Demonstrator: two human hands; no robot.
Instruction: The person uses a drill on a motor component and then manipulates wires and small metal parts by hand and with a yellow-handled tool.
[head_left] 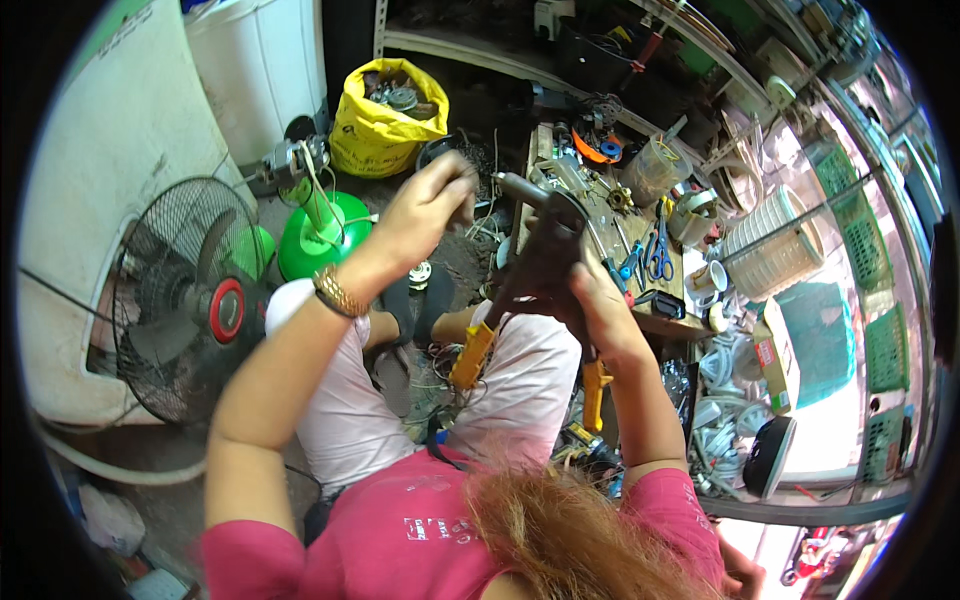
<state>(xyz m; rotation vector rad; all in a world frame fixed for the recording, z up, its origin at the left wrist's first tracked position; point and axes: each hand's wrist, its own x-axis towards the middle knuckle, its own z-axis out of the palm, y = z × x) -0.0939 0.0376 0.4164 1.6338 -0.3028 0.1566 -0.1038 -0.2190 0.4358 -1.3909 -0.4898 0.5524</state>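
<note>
My right hand (601,305) is wrapped round the dark body of a hand riveter (545,255), held over my lap. Its narrow nozzle points up and to the left, and its two arms end in yellow grips (473,355) that hang apart near my knees. Raised a short way left of the nozzle, my left hand (437,200) has its fingers curled together. Whether something small is pinched in them is hidden. That hand does not touch the riveter.
A bench (635,225) at the right carries scissors (659,252), a clear container (655,170) and several tools. A yellow sack (385,125) of metal parts stands ahead. A black fan (185,300) and a green round base (325,238) are left. Another person's hand (742,570) shows lower right.
</note>
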